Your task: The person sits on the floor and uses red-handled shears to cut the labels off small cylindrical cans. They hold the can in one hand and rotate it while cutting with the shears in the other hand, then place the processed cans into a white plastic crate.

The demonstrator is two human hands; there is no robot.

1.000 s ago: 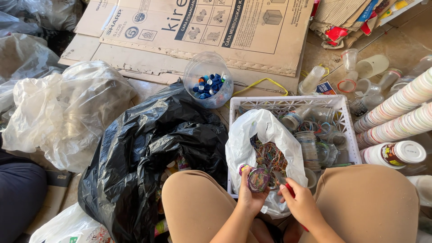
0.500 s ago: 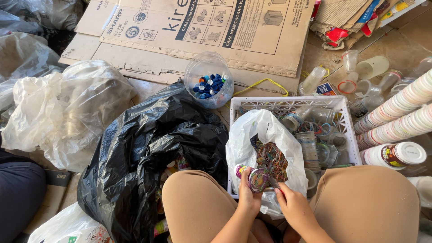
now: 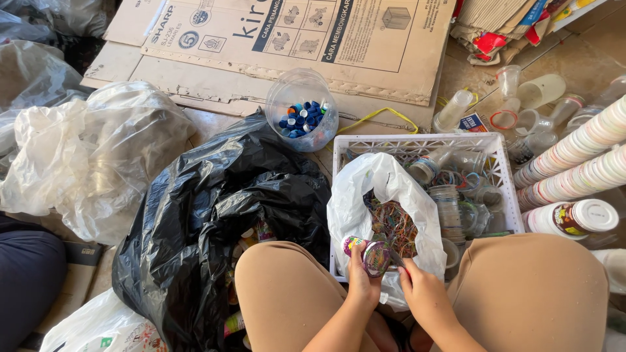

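Note:
My left hand grips a small plastic cup with a colourful printed foil lid, tilted on its side above my lap. My right hand is beside it, fingertips pinched at the cup's lid edge; a thin tool may be in them, but I cannot tell. Just beyond the hands an open white plastic bag holds a tangle of coloured rings and strips. The bag leans in a white plastic crate that also holds several clear cups. My knees in tan trousers frame both hands.
A black bin bag with more cups lies at my left knee. A clear tub of blue bottle caps sits on flattened cardboard. Stacked white cups lie right; clear bags left. Another person's dark-clothed leg is far left.
My right hand has drawn closer to the cup's lid. The left hand has turned the cup slightly; the lid now faces more toward me.

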